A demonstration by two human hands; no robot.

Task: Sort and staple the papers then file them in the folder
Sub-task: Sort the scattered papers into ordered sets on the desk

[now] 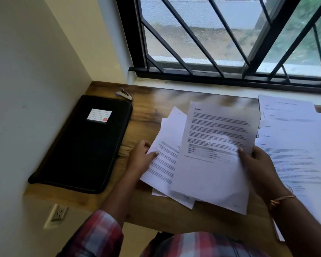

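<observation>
A wooden desk [146,112] below a barred window [211,43] is seen from above. A loose, unevenly fanned stack [165,145] of printed papers is held at the middle of the desk. Its left edge is pinched by the left hand [140,156], with the thumb on top and the fingers underneath. A sheet [215,141] with a bold heading, paragraphs and a small table is laid over the stack. It is pinched at its right edge by the right hand [258,162], with the thumb pressed on the print and the fingers curled behind. The papers are thus found between the two hands.

Beyond the right hand, more pages [295,145] are spread overlapping on the desk, reaching up toward the window sill. To the left of the left hand, near but not touching it, a black folder [82,145] is laid flat and closed beside the wall, with a white label [99,115] on its cover. A stapler [124,94] is seen just past the folder's far corner, well apart from both hands.

A thin band [282,199] is worn on the right wrist, and a plaid sleeve [100,232] on the left arm. A socket [57,214] is set in the wall below the desk.
</observation>
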